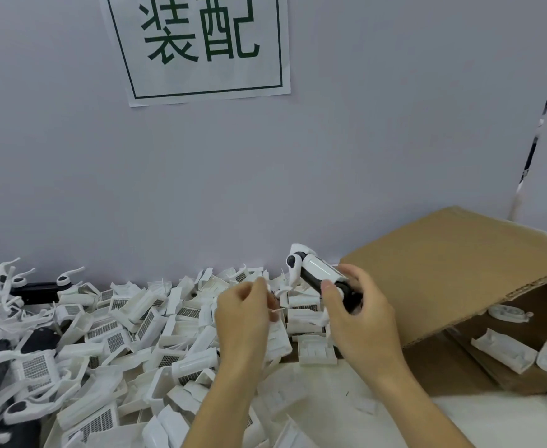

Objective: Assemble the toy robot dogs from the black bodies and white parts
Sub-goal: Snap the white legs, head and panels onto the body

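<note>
Black body gripped in right hand, left hand beside it

A partly built toy robot dog, black cylindrical body under a glossy white shell with a white leg piece at its far end, is held tilted above the worktop, right of centre. A heap of loose white parts, many with dark grilles, spreads over the left and middle. Black bodies with white legs lie far left.
</note>
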Demonstrator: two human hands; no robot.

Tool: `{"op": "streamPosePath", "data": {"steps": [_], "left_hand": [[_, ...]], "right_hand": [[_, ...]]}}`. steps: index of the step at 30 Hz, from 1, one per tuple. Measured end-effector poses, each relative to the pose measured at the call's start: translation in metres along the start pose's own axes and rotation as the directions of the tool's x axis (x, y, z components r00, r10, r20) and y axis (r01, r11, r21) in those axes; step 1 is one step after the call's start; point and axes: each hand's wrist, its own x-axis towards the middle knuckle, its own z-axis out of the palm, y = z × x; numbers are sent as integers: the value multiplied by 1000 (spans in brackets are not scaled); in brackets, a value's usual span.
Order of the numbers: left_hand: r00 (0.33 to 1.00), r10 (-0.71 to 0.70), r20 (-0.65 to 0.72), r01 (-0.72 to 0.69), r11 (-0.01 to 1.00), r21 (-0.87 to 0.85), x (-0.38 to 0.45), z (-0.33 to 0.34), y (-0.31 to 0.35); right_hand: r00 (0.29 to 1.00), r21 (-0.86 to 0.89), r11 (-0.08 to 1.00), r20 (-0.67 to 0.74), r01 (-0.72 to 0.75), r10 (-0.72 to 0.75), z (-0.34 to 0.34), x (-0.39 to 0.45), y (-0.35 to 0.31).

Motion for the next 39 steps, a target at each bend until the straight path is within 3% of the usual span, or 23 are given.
{"op": "streamPosePath", "data": {"steps": [3,8,11,20,27,36,39], "left_hand": [[996,32,-79,-37,998,-54,9,-13,2],[977,27,211,27,968,-248,8,-17,9],[961,26,275,40,972,-230,5,-16,10],[963,2,269,67,967,-247,8,-16,7],[980,-40,196,66,990,-127,13,-20,2],[968,-101,229,178,922,-344,17,-26,3],[975,-112,194,172,927,-333,16,-22,2]], "right_hand": [[997,103,993,60,-50,44,-9,5,-4],[907,313,888,361,-336,216,-18,7,-10],[852,343,841,470,-419,233,-14,6,-13],[839,349,808,455,-475,297,-15,6,-13],[868,272,875,418,-400,267,-16,9,-9],[898,96,995,438,-1,-41,-20,0,-14],[905,-95,974,398,205,-151,-14,-4,-13]]}}
